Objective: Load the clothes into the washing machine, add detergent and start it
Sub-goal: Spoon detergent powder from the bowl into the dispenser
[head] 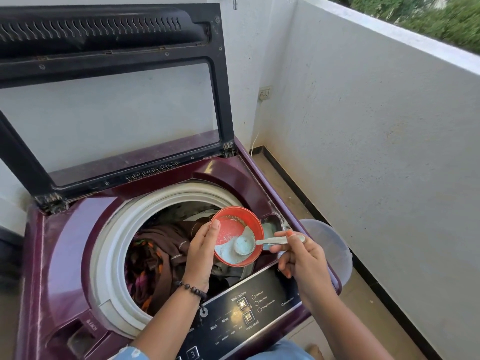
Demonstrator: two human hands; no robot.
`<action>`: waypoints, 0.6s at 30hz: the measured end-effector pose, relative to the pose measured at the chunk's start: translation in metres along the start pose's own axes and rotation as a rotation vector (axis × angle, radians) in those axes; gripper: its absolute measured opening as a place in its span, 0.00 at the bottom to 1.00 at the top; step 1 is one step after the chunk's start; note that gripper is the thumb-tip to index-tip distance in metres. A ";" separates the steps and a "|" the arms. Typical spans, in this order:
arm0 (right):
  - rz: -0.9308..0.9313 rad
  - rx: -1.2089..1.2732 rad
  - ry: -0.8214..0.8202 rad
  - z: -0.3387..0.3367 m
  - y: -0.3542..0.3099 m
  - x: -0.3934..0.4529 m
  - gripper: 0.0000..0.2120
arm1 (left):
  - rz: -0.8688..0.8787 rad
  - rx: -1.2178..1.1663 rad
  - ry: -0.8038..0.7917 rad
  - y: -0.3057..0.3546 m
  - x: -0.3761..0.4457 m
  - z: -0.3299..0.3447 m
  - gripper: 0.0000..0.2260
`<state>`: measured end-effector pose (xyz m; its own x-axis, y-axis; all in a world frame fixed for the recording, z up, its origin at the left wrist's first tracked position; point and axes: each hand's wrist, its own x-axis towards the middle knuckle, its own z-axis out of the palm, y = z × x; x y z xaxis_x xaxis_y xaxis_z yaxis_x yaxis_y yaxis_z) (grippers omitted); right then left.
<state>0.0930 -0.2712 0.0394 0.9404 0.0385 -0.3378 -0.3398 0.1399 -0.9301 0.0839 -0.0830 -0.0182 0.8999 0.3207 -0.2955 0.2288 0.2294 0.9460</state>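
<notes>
A red detergent bowl (237, 236) is gripped by the left hand (201, 252) over the washer's right front edge; a spoon (262, 242) is pinched by the right hand (298, 253).

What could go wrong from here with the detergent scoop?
1. The red bowl is tilted over the drum while the left hand holds its rim, so powder may slide onto the clothes.
2. The right hand pinches the spoon by its handle end; a heaped scoop could spill before reaching the detergent compartment.
</notes>
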 end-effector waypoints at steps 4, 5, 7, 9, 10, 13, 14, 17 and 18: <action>-0.051 -0.084 0.012 0.004 -0.004 -0.002 0.14 | 0.000 0.011 0.002 0.002 -0.002 0.001 0.22; -0.055 -0.101 0.016 0.005 -0.004 -0.002 0.14 | 0.000 0.013 0.001 0.003 -0.002 0.002 0.22; -0.055 -0.126 0.031 0.004 -0.003 -0.001 0.14 | -0.002 0.013 -0.005 0.004 -0.003 0.002 0.20; -0.063 -0.139 0.050 0.003 -0.004 -0.001 0.14 | -0.003 0.013 -0.009 0.004 -0.003 0.003 0.19; -0.069 -0.144 0.055 0.002 -0.004 -0.002 0.14 | -0.005 0.017 -0.010 0.004 -0.003 0.003 0.20; -0.089 -0.170 0.044 0.000 -0.004 -0.002 0.13 | -0.010 0.023 -0.021 0.005 -0.004 0.003 0.21; -0.101 -0.180 0.042 0.000 -0.004 -0.002 0.12 | -0.013 0.022 -0.022 0.005 -0.004 0.003 0.21; -0.166 -0.233 0.059 0.000 -0.003 -0.003 0.11 | -0.014 0.031 -0.028 0.006 -0.005 0.005 0.21; -0.187 -0.268 0.060 0.000 -0.004 -0.004 0.10 | -0.013 0.035 -0.029 0.005 -0.005 0.005 0.21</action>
<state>0.0909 -0.2715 0.0440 0.9872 -0.0226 -0.1581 -0.1597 -0.1267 -0.9790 0.0827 -0.0879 -0.0111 0.9070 0.2909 -0.3045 0.2533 0.2009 0.9463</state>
